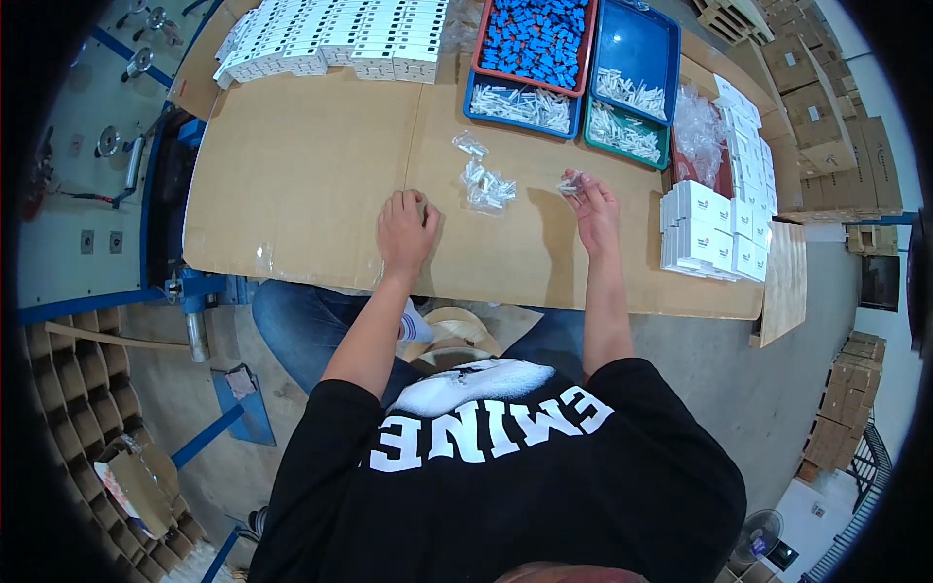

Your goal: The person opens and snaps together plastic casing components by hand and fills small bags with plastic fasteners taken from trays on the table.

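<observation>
My right hand [595, 206] is raised over the cardboard-covered table [301, 175], its fingers pinching a small clear plastic bag [569, 184] with white pieces in it. My left hand [405, 229] rests on the cardboard near the front edge, fingers curled in and nothing visible in them. Between and beyond the hands lies a small pile of clear bags with white pieces [486, 188]. One more such bag [469, 146] sits just past the pile, apart from both hands.
At the back, a red tray [478, 49] of blue pieces overlaps a blue tray [470, 105] of white pieces. Another blue tray [637, 44] rests on a green tray [622, 154]. White boxes stand in stacks at back left [335, 44] and right [705, 233]. A machine [92, 194] adjoins the left.
</observation>
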The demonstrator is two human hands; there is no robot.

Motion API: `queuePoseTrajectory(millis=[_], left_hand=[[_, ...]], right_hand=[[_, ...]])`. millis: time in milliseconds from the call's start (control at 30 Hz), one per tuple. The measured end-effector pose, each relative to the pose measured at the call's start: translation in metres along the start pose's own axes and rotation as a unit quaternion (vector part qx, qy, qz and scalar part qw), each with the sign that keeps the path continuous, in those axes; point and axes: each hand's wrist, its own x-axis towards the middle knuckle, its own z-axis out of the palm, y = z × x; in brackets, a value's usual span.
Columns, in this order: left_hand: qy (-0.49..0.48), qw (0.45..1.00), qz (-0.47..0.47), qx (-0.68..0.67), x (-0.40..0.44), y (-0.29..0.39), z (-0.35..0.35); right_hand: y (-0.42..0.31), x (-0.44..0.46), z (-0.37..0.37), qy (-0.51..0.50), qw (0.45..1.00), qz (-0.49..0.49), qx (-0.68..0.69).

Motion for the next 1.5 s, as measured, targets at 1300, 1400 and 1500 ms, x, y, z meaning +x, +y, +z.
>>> queuePoseTrajectory(millis=[1300,1400,1500], left_hand=[[0.012,1.0,0.002,-0.023,0.001,-0.001,-0.006],[0.015,1.0,0.002,-0.019,0.002,-0.002,-0.006],[0.017,0.999,0.0,-0.029,0.002,-0.002,-0.007]], right_hand=[[-0.016,0.085,0.04,-0.002,0.99,0.084,-0.113],[-0.03,0.109,0.048,-0.039,0.99,0.103,-0.091],[-0.031,0.133,0.044,-0.052,0.99,0.12,-0.055]])
